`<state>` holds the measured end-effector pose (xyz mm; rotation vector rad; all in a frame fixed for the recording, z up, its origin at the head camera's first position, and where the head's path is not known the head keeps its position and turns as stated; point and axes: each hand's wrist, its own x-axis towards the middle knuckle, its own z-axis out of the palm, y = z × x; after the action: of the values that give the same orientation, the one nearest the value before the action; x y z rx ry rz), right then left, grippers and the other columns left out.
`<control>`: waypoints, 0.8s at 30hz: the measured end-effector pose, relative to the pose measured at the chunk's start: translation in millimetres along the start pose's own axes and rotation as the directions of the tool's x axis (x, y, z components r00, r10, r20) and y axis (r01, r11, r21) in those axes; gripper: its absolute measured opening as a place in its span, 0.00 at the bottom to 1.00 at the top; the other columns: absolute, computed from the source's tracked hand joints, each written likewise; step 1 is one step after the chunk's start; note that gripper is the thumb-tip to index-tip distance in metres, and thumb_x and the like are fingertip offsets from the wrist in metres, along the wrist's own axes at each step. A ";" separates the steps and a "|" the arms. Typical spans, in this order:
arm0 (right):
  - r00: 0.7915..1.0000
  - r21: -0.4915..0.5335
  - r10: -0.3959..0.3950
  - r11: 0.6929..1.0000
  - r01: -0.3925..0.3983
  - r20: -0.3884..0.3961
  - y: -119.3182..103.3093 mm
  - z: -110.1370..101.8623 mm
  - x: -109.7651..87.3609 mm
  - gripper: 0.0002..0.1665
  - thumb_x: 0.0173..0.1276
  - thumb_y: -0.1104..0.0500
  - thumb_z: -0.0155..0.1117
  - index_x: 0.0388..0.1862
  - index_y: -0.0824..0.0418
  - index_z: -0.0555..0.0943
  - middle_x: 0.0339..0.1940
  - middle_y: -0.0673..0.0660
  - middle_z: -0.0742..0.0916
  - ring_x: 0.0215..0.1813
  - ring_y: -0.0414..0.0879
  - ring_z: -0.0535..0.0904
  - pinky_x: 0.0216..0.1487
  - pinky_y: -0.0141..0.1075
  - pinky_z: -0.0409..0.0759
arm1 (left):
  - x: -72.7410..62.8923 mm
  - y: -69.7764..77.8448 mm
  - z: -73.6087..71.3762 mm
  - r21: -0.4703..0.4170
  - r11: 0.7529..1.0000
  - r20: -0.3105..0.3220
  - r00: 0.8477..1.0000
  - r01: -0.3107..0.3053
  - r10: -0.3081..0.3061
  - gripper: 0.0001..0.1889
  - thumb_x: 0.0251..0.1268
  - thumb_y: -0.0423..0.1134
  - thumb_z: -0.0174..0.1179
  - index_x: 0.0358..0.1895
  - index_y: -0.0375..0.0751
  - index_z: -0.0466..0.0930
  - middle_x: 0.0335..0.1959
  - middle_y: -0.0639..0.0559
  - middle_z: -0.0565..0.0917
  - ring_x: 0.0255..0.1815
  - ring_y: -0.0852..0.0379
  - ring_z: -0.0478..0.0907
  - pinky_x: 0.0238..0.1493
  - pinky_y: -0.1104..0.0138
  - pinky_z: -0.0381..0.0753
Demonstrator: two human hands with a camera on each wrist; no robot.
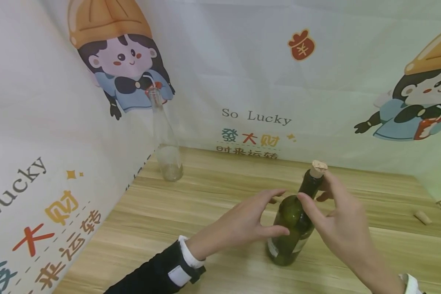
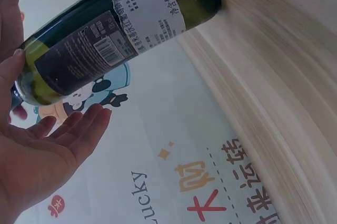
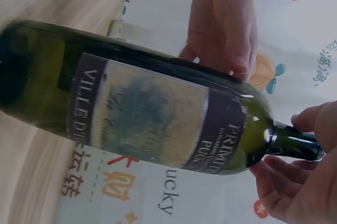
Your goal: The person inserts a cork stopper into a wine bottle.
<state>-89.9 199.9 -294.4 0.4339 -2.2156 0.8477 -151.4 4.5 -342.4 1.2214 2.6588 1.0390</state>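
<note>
A dark green wine bottle (image 1: 292,222) stands on the table, a cork (image 1: 318,167) poking out of its mouth. At its neck, my right hand (image 1: 343,222) holds on with thumb in front and fingers behind. My left hand (image 1: 242,220) is spread beside the bottle's left side, thumb and fingers extended. The left wrist view shows the bottle's white and black back labels (image 2: 150,13), with the left hand's fingers (image 2: 87,134) apart from the glass. A picture label (image 3: 150,116) faces the right wrist camera, where the cork is out of view.
A tall clear glass bottle (image 1: 169,159) stands at the table's back left corner. One loose cork (image 1: 422,217) lies at the far right. Printed cloth walls (image 1: 198,81) enclose the wooden table (image 1: 213,171) at the back and sides.
</note>
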 end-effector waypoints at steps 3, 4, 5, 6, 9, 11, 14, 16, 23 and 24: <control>0.998 -0.009 0.037 0.999 -0.037 0.055 5.5 4.0 -5.5 0.24 0.55 0.62 0.73 0.51 0.59 0.77 0.37 0.51 0.86 0.34 0.43 0.77 0.21 0.24 0.75 | -2.9 -4.5 -3.2 0.022 1.000 -0.009 1.000 0.003 -0.002 0.43 0.54 0.69 0.56 0.72 0.61 0.53 0.68 0.63 0.65 0.63 0.62 0.69 0.61 0.61 0.74; 0.996 -0.014 0.045 0.999 -0.044 0.075 7.3 5.1 -7.0 0.22 0.55 0.61 0.73 0.49 0.59 0.78 0.38 0.51 0.86 0.34 0.43 0.78 0.23 0.26 0.75 | -3.9 -6.0 -4.5 0.030 1.000 -0.015 1.000 0.007 -0.006 0.42 0.55 0.69 0.56 0.72 0.60 0.54 0.68 0.62 0.66 0.63 0.61 0.70 0.61 0.61 0.74; 0.993 -0.020 0.063 0.998 -0.061 0.098 8.7 6.1 -8.6 0.21 0.55 0.59 0.74 0.48 0.57 0.78 0.38 0.49 0.86 0.34 0.43 0.78 0.25 0.27 0.76 | -4.8 -7.5 -5.9 0.037 0.999 -0.021 1.000 0.011 -0.010 0.42 0.55 0.68 0.56 0.71 0.59 0.55 0.67 0.62 0.67 0.63 0.61 0.70 0.61 0.61 0.74; 0.989 -0.025 0.080 0.997 -0.077 0.122 10.2 6.9 -10.2 0.21 0.55 0.57 0.74 0.47 0.55 0.78 0.38 0.48 0.86 0.34 0.43 0.79 0.28 0.28 0.77 | -5.8 -9.1 -7.2 0.042 0.999 -0.027 1.000 0.015 -0.014 0.41 0.55 0.68 0.56 0.71 0.58 0.55 0.67 0.62 0.67 0.63 0.61 0.70 0.60 0.61 0.75; 0.976 -0.033 0.133 0.991 -0.129 0.171 13.7 8.2 -15.2 0.21 0.54 0.53 0.75 0.46 0.51 0.77 0.39 0.44 0.85 0.36 0.42 0.80 0.34 0.32 0.78 | -9.1 -14.5 -11.2 0.049 0.999 -0.042 0.999 0.023 -0.021 0.41 0.56 0.66 0.57 0.71 0.57 0.56 0.66 0.61 0.68 0.62 0.61 0.70 0.60 0.61 0.75; 0.965 -0.035 0.166 0.986 -0.162 0.202 15.3 8.9 -18.1 0.22 0.54 0.50 0.75 0.46 0.47 0.77 0.40 0.41 0.83 0.38 0.41 0.79 0.37 0.32 0.78 | -12.3 -19.0 -13.3 0.050 0.998 -0.047 0.998 0.033 -0.031 0.40 0.57 0.66 0.57 0.71 0.58 0.56 0.66 0.61 0.68 0.62 0.61 0.70 0.60 0.61 0.75; 0.950 -0.027 0.190 0.982 -0.189 0.246 17.6 10.4 -22.1 0.27 0.51 0.46 0.76 0.50 0.44 0.75 0.43 0.40 0.83 0.41 0.40 0.79 0.41 0.36 0.77 | -17.4 -26.6 -15.8 0.057 0.997 -0.057 0.997 0.059 -0.056 0.39 0.57 0.65 0.57 0.71 0.58 0.56 0.65 0.60 0.69 0.62 0.60 0.70 0.60 0.61 0.75; 0.932 -0.018 0.219 0.975 -0.223 0.288 19.0 12.0 -24.4 0.32 0.50 0.43 0.75 0.53 0.43 0.73 0.43 0.41 0.83 0.43 0.41 0.78 0.44 0.40 0.76 | -21.3 -31.8 -17.6 0.075 0.994 -0.069 0.994 0.085 -0.079 0.39 0.58 0.64 0.58 0.71 0.58 0.56 0.66 0.59 0.69 0.63 0.59 0.69 0.61 0.59 0.74; 0.875 0.022 0.300 0.943 -0.333 0.379 29.7 20.9 -39.6 0.54 0.44 0.39 0.77 0.65 0.56 0.62 0.47 0.51 0.83 0.49 0.48 0.79 0.52 0.53 0.76 | -33.9 -50.9 -22.9 0.125 0.984 -0.078 0.990 0.124 -0.115 0.38 0.61 0.59 0.59 0.72 0.55 0.55 0.69 0.57 0.65 0.67 0.57 0.67 0.66 0.59 0.69; 0.873 0.027 0.304 0.940 -0.339 0.381 31.6 22.3 -42.4 0.56 0.43 0.39 0.77 0.66 0.57 0.61 0.47 0.52 0.83 0.50 0.48 0.79 0.52 0.53 0.76 | -35.6 -53.4 -23.1 0.126 0.984 -0.073 0.990 0.125 -0.116 0.38 0.61 0.59 0.59 0.72 0.54 0.55 0.69 0.56 0.65 0.67 0.56 0.67 0.66 0.59 0.69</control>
<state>-88.4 210.0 -350.9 0.2869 -2.6577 1.1241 -169.0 -57.7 -364.1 1.0463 2.8507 0.9171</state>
